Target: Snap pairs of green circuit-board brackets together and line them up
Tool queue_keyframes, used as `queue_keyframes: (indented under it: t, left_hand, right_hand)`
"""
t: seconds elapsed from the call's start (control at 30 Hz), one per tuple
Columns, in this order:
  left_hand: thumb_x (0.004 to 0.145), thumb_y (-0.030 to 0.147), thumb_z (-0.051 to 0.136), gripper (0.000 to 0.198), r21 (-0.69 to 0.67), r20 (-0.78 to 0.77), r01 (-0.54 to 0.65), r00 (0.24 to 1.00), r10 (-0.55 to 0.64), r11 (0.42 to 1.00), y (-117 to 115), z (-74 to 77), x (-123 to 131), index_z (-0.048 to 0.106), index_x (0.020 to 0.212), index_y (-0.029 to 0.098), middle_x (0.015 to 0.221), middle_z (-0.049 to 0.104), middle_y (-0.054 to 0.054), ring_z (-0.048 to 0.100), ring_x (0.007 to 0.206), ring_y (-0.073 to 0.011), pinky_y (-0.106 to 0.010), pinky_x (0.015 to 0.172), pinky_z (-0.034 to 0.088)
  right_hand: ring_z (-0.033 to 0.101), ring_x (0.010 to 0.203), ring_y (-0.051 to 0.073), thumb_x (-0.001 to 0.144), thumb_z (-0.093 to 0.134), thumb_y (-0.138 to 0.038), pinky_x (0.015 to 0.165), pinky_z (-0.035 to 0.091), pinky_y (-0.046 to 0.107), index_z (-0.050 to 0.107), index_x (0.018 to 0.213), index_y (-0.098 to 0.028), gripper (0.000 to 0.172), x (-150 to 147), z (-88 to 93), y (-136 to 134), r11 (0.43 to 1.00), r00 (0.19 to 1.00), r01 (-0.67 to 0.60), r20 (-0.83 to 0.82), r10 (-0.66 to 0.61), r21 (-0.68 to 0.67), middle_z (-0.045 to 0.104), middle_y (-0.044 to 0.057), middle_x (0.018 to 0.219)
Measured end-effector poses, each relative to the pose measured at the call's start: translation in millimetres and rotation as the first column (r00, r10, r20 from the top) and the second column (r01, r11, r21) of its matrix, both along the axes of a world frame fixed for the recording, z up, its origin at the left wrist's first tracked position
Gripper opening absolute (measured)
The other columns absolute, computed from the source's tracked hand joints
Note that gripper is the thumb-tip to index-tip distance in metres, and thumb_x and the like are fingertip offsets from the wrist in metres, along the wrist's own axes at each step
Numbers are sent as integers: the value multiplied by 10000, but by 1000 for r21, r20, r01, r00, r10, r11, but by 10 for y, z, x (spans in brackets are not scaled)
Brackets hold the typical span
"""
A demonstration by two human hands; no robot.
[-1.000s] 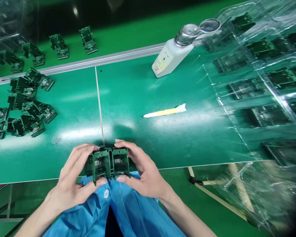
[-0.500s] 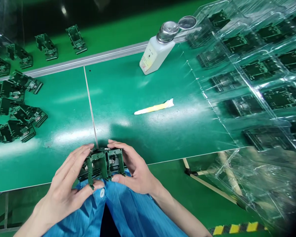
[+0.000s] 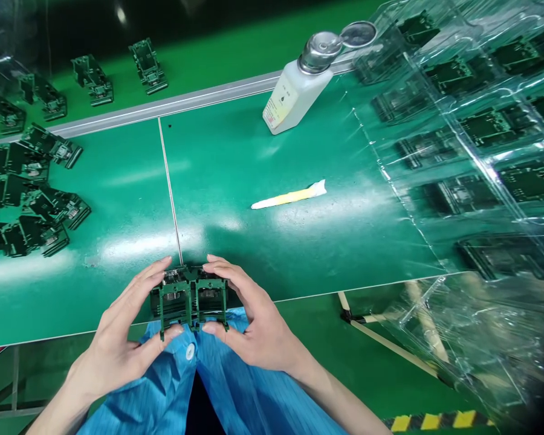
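A green plastic frame block [image 3: 190, 299] is being gripped by the left hand [image 3: 118, 344] and the right hand [image 3: 249, 326], both curled around it, just over the near edge of the green mat [image 3: 236, 157]. A clear plastic tray [image 3: 476, 181] is spread across the right side, a dispensing bottle [image 3: 294, 99] is stood by the far edge, a yellow-and-white strip [image 3: 290, 196] is lying on open mat ahead, and green parts [image 3: 31, 187] are heaped along the left.

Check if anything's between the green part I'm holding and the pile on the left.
Nothing does: only the green mat with a flat thin metal strip separates the held green plastic part from the pile of green parts.
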State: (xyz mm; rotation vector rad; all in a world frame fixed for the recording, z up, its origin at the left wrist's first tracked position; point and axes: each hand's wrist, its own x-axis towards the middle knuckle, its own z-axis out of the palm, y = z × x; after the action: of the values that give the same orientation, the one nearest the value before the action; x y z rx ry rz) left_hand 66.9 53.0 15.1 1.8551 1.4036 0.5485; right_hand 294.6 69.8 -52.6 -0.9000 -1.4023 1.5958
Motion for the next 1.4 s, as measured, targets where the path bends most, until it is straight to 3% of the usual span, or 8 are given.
queue_keyframes:
  t: [0.33,0.5,0.67,1.0,1.13,1.27,1.33,1.4]
  left_hand:
    - [814,135,746,765,-100,95,-66,993,76,993,-25,-57,-62,406,1480,295,1544,478,-66,431,1439,-219,-316,1185,406]
    - [809,148,752,759,-88,104,-74,991,83,993,-24,-56,-61,415,1474,292,1516,509,-92,459,1419,-255,-374,1160,449]
    - [806,214,766,740,-74,61,-89,994,94,993,-5,-42,-59,436,1465,278,1446,582,-115,566,1328,-274,-383,1088,520]
    - [836,382,731,638,-111,-78,-94,993,85,989,-2,15,-76,481,1415,288,1260,714,-80,717,1088,-252,-344,885,625]
    - [831,425,727,627,-30,-137,-1,991,-3,1000,88,79,-87,499,1395,273,1319,653,-117,661,1171,-286,-410,940,599]
    - [806,398,760,601,317,-306,132,952,-31,939,300,164,-187,553,1352,256,1194,638,-125,646,1077,-289,-421,855,592]
    - [798,307,776,575,504,-374,229,927,-28,833,405,205,-272,572,1330,232,1114,651,-116,646,1032,-278,-400,817,585]
    - [755,165,796,520,649,-438,349,898,-43,676,496,246,-364,622,1243,216,1110,662,-113,636,1085,-286,-408,863,578]
  right_hand:
    - [469,1400,259,851,690,-213,1143,436,472,433,1427,-231,631,26,136,11,999,986,-40,159,42,-21,533,143,1443]
    - [483,1391,249,855,685,-207,1135,450,458,439,1425,-237,621,26,173,21,999,978,-41,203,46,-29,554,130,1426]
    - [543,1337,262,843,702,-243,1093,497,450,451,1422,-245,631,45,223,29,999,963,-40,267,43,-17,589,120,1400]
    - [727,944,212,797,770,-311,789,649,333,516,1334,-243,598,59,403,91,999,919,-24,394,11,28,723,50,1140]
    - [691,1072,232,797,781,-312,906,620,358,500,1336,-200,618,173,448,156,980,899,-91,439,6,174,687,90,1204]
    - [596,1242,282,875,704,-410,1002,571,448,522,1315,-139,548,347,470,330,872,854,-129,500,-144,473,613,173,1272]
    - [596,1238,299,907,664,-398,982,578,478,549,1287,-132,478,426,499,447,755,811,-149,516,-277,639,640,171,1207]
    - [608,1231,291,909,664,-300,987,576,471,584,1232,-144,367,492,548,560,593,778,-177,481,-405,785,682,148,1146]
